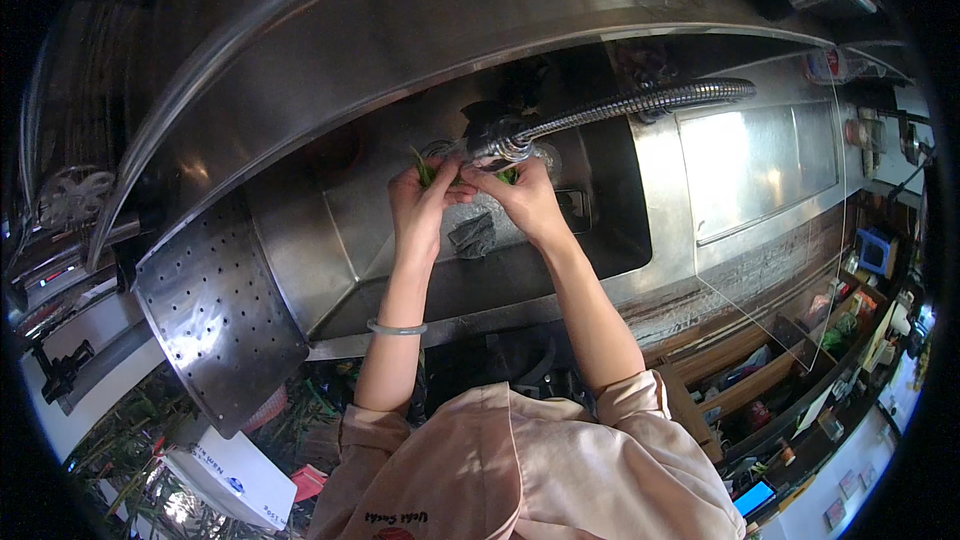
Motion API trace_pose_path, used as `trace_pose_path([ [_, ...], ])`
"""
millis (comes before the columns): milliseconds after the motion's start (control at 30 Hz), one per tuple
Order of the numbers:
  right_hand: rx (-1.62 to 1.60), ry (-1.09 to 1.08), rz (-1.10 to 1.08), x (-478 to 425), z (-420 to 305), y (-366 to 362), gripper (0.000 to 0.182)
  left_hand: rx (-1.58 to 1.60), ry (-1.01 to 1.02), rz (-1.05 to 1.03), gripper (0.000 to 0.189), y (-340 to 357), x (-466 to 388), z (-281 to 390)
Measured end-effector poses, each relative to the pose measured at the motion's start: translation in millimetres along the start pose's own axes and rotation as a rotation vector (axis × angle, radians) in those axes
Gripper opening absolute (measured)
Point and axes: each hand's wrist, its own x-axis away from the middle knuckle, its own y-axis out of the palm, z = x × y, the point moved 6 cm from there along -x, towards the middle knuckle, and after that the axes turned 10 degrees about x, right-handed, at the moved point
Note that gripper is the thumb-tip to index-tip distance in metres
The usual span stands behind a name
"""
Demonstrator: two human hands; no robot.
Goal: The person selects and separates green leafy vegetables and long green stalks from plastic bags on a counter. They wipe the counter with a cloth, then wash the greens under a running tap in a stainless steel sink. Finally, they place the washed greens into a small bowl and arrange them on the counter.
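Note:
Over the steel sink (pixel 487 281), my left hand (pixel 421 202) and my right hand (pixel 529 199) meet at the fingertips. Between them they hold some green leaves (pixel 424 166); part of the leaves shows by each hand, the rest is covered by my fingers. Directly above the fingers hangs the chrome head of a spring-hose faucet (pixel 501 141), hiding part of the grip. Below my hands, a crumpled dark grey cloth or scrap (pixel 472 236) lies over a pale, wet-looking surface. A bangle circles my left wrist.
A perforated steel panel (pixel 217 307) covers the left end of the sink. To the right is a steel counter with an inset panel (pixel 757 172), and beyond it wooden compartments (pixel 757 367) with assorted items. A raised steel ledge (pixel 420 30) runs along the back. A white box (pixel 232 476) is lower left.

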Motion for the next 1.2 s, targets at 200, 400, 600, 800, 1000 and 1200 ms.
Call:
trace_pose_path([
  [200,0.073,-0.009,0.03,-1.6,1.7,-5.7,0.019,-0.14,-0.005,0.014,0.017,1.7,-3.3,4.2],
  [400,-0.267,0.142,-0.008,-6.7,34.4,-13.1,0.017,0.305,-0.157,-0.138,0.029,4.5,-5.0,-0.7],
  [600,-0.192,0.144,0.061,-2.0,35.3,-16.3,0.012,0.334,-0.096,-0.032,0.028,-3.2,-7.1,-16.6],
  [800,-0.382,0.11,-0.035,-3.7,31.3,-9.3,0.012,0.245,-0.073,0.038,0.014,-5.2,-7.2,-23.8],
  [1000,-0.295,0.273,0.173,-2.7,41.1,-10.3,0.009,0.049,-0.049,0.013,0.013,-2.1,-8.9,-24.7],
  [1200,-0.33,0.34,0.32,-12.7,51.9,-7.2,0.01,0.03,-0.039,0.034,0.018,-14.0,-15.1,-32.1],
])
